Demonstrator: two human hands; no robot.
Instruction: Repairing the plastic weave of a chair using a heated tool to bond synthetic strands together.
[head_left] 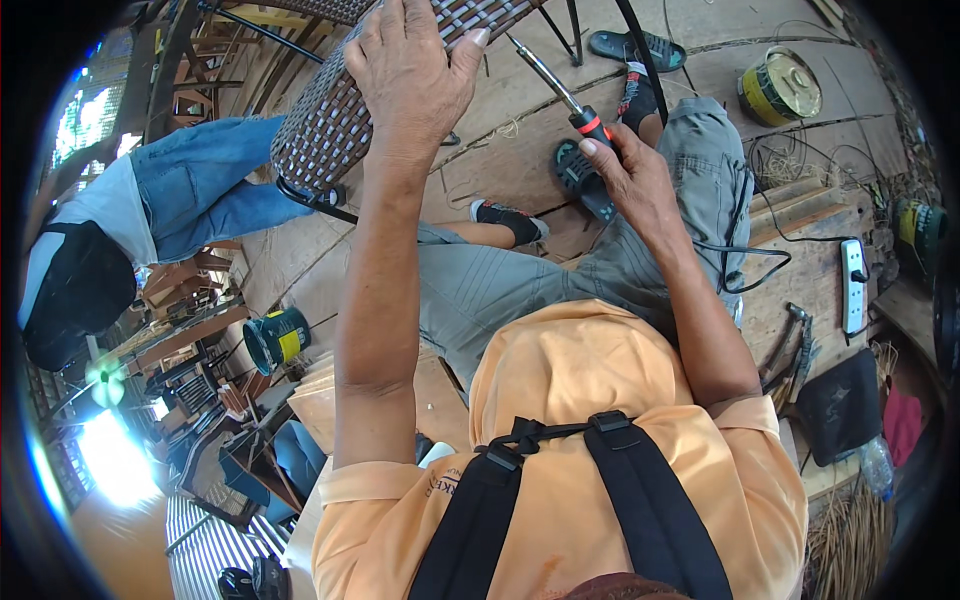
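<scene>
My left hand (412, 80) lies with fingers stretched over a chair (318, 132) of brown and grey woven strips on a dark frame, at the top of the view. To its right, my right hand (640, 180) is closed round the red and black handle of a soldering iron (552, 82). The iron's bare metal shaft slants up and left, its thin tip close to the woven edge by my left thumb. Whether the tip touches the weave I cannot tell. A black cord (765, 270) hangs below my right forearm.
A white power strip (853, 288) and pliers-like tools (790, 345) lie at right on wooden boards. A lidded can (785, 88) stands far right, a green bucket (277, 340) at left. Another person (205, 180) bends near the chair. Sandals (640, 50) rest on the floor.
</scene>
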